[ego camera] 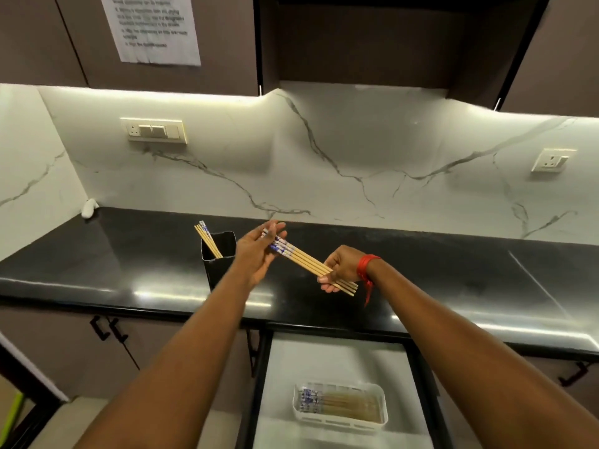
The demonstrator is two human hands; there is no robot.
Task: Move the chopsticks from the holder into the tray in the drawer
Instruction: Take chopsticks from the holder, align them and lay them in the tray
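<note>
A bundle of several wooden chopsticks (308,261) with blue-and-white patterned tops hangs level above the black counter. My right hand (340,268) grips the bundle near its plain tips. My left hand (259,251) has its fingers spread against the patterned ends. The black square holder (220,264) stands on the counter left of my left hand, with a few chopsticks (207,238) leaning in it. Below, the drawer (324,358) is pulled out, and a white tray (340,426) in it holds several chopsticks (340,402) lying flat.
The glossy black counter (453,270) runs the full width, backed by a marble wall with two sockets (154,130). A small white object (89,207) sits in the far left corner. Cabinet doors with black handles (108,328) flank the drawer.
</note>
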